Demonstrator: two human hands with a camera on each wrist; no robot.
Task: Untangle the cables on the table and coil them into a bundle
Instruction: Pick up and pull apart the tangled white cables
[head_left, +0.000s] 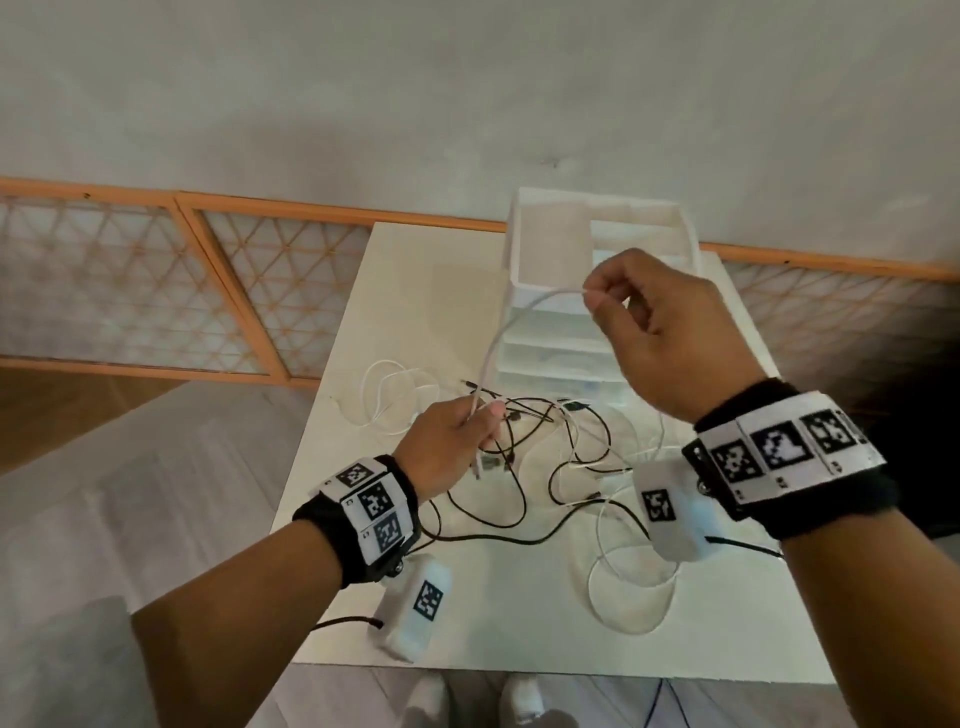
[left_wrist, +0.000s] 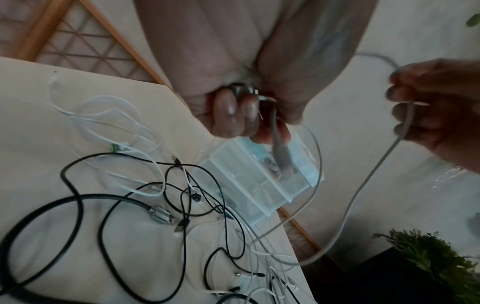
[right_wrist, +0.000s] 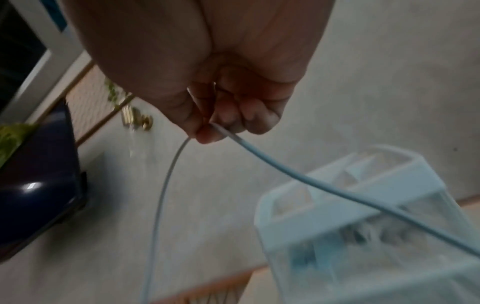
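At the far left of the white surface (head_left: 363, 322) lies a loose loop of thin white cables (head_left: 387, 395), flat and apart from the dark tangle. The left hand (head_left: 452, 447) hovers above the surface just right of that loop, its fingers curled into a fist round a white cable (head_left: 514, 322); the left wrist view shows the plug end of this cable hanging down out of the fist, over the clear drawers. From the fist the white cable rises in an arch and runs across to the right hand (head_left: 670, 332), which is raised higher, in front of a white drawer organizer (head_left: 550, 249) standing at the back of the surface. The right hand pinches the cable between thumb and forefinger, the other fingers loosely bent; from the pinch a second length of the same cable drops away, as the right wrist view shows. Beneath and between the two hands a tangle of black cables (head_left: 519, 499) spreads over the middle of the surface, crossing thin white ones. The left wrist view shows a thick black cable (left_wrist: 78, 205) with a metal connector among them. Toward the near right edge a white cable loop (head_left: 628, 587) lies on the surface
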